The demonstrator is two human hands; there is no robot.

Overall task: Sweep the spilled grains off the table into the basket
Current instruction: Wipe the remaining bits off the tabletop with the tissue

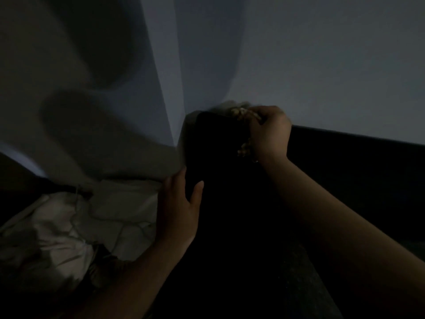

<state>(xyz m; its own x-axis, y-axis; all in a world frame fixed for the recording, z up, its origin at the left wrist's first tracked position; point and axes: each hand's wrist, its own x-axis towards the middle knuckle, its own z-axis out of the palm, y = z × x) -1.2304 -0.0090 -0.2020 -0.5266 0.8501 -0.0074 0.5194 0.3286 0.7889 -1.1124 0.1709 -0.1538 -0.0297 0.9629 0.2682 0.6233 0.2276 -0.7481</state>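
The scene is very dark. A black container, apparently the basket (213, 148), stands upright at the centre against a pale wall. My left hand (181, 203) holds its left side, with the thumb on the dark front and the straight fingers along the outer edge. My right hand (269, 132) is curled over the basket's top right. It pinches a small clump of pale grains (241, 112) at its fingertips. A few more pale grains (243, 150) show below the palm, over the basket. The table surface under my arms is black and its detail is lost.
Crumpled white cloth (92, 215) lies at the lower left, beside my left hand. The pale blue-grey wall (322, 65) fills the upper half, with large soft shadows on its left part. A dark ledge (356, 143) runs to the right behind my right wrist.
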